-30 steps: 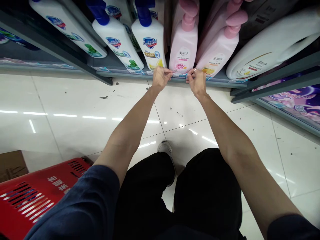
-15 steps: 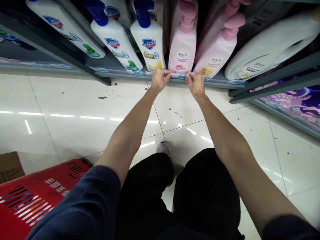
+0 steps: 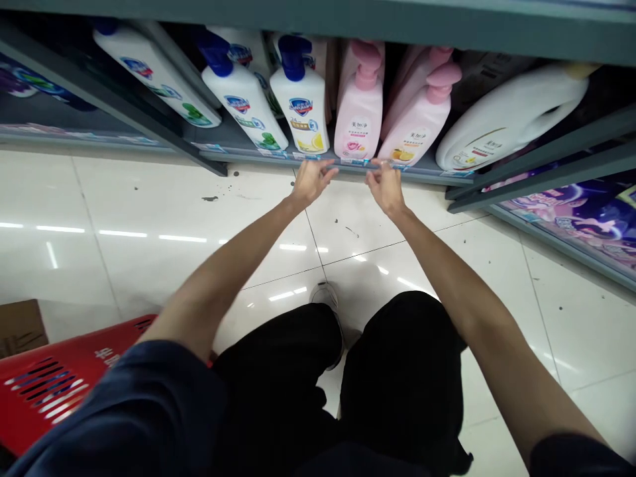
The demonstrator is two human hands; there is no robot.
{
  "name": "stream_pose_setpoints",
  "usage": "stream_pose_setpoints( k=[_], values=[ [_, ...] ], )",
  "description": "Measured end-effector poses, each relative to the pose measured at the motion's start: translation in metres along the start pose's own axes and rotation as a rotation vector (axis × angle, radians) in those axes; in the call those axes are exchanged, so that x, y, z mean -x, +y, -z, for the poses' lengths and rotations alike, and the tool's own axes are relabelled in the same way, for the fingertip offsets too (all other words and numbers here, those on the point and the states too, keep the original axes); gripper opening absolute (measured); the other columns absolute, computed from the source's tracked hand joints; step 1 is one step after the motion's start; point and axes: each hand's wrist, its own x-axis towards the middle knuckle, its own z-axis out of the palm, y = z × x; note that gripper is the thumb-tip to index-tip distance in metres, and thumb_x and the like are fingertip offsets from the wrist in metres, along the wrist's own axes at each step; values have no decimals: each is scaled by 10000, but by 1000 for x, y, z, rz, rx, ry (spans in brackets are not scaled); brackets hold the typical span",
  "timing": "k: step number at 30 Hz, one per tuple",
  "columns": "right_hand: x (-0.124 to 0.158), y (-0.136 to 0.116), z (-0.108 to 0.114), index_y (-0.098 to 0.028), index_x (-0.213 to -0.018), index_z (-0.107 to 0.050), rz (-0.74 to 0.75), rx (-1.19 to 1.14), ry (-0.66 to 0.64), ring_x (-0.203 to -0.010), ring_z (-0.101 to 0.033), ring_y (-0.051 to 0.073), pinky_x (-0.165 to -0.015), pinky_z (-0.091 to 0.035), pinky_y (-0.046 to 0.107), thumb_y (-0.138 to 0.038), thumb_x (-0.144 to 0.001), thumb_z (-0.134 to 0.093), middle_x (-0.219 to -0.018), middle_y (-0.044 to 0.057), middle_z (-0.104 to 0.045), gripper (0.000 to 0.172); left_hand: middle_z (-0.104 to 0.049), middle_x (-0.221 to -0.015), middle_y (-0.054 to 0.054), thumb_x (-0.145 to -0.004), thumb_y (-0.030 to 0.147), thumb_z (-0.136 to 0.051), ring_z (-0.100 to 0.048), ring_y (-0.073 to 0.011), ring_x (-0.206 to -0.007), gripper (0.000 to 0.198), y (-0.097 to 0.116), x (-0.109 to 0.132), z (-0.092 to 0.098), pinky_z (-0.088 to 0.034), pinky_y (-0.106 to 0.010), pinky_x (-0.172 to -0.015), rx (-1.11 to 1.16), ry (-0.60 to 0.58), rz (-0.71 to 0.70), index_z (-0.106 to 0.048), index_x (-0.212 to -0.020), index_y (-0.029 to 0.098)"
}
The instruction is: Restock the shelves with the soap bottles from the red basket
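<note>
My left hand [image 3: 313, 180] is at the shelf's front edge below a white pump bottle with a lemon label [image 3: 301, 112]; its thumb and forefinger are apart with nothing between them. A short way to the right, my right hand [image 3: 386, 185] is at the same edge below a pink pump bottle with an orange label [image 3: 410, 136]. Its fingers are slightly spread and I see nothing in them. Between the hands, a blue and white price tag [image 3: 354, 161] sits on the shelf edge under another pink pump bottle [image 3: 358, 119].
More white pump bottles [image 3: 243, 106] stand to the left, and a large white handled bottle [image 3: 517, 119] leans at the right. An upper shelf [image 3: 318, 18] overhangs the row. A red shopping basket [image 3: 54, 377] and a cardboard box [image 3: 20, 324] are on the floor at lower left.
Both hands have let go of the price tag strip at the shelf edge and drawn slightly back, fingers parting. The view has tilted, so the upper shelf now shows.
</note>
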Motion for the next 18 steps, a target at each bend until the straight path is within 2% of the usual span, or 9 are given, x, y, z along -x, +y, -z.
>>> stream_pose_setpoints(
  k=[3,5,6,8,9,12,15,17,18],
  values=[
    [69,-22,33,-211,-1280,-708,-118,-163,-135,-937,-821,234,-990,-697,441,-389,-1036,-731,-1015,85,-830,303,-766,-785,-76,-1018,515,-658,-705,-221,-674,386,30,78,49,-640,-389,-846,-175,-83,-46,-884,-1097,212],
    [122,-35,65,-201,-1152,-739,-271,-297,-330,-918,-834,236,-922,-716,428,-443,-1005,-755,-1090,122,-845,284,-799,-835,-53,-1031,578,-589,-662,-202,-563,430,55,150,97,-650,-410,-754,-209,-107,-3,-886,-1046,268],
    [147,-40,81,-208,-1132,-756,-315,-328,-399,-963,-842,251,-927,-717,427,-461,-987,-769,-1135,137,-846,291,-815,-881,-41,-1019,595,-596,-695,-217,-594,418,67,189,123,-662,-426,-755,-231,-62,36,-879,-1096,297],
    [191,-50,110,-248,-1082,-770,-368,-334,-321,-1029,-849,288,-1001,-707,470,-512,-972,-745,-1157,140,-848,287,-839,-1060,-31,-1024,570,-558,-804,-274,-840,404,86,272,174,-692,-461,-839,-283,200,128,-846,-1200,349],
    [209,-54,121,-278,-1087,-771,-357,-316,-267,-1122,-837,301,-1111,-664,494,-518,-971,-725,-1198,133,-843,271,-830,-1190,-18,-1029,546,-543,-817,-300,-1027,396,92,314,197,-692,-486,-930,-343,368,161,-816,-1264,381],
    [255,-62,138,-357,-1114,-770,-287,-165,-127,-1405,-714,321,-1326,-487,522,-506,-939,-677,-1384,117,-786,248,-649,-1584,20,-1003,504,-583,-607,-352,-1505,433,100,436,246,-518,-590,-1272,-639,791,300,-697,-1417,442],
    [285,-59,139,-346,-1183,-787,-268,3,-66,-1529,-612,340,-1371,-406,543,-542,-912,-620,-1511,124,-720,374,-592,-1612,-157,-1025,423,-532,-543,-358,-1547,467,93,543,272,-427,-566,-1335,-712,1092,612,-661,-1439,250],
    [287,-51,135,-233,-1317,-777,-252,59,-57,-1556,-578,381,-1363,-405,566,-551,-878,-624,-1658,136,-611,563,-612,-1557,-230,-1050,323,-431,-567,-337,-1509,483,75,602,289,-427,-517,-1319,-650,1189,894,-620,-1449,129],
    [283,-47,132,-192,-1388,-760,-260,86,-88,-1559,-567,395,-1364,-400,565,-549,-874,-624,-1700,136,-569,641,-652,-1482,-269,-1035,288,-438,-606,-363,-1454,481,63,627,297,-455,-525,-1283,-618,1206,995,-625,-1419,67]
  ],
)
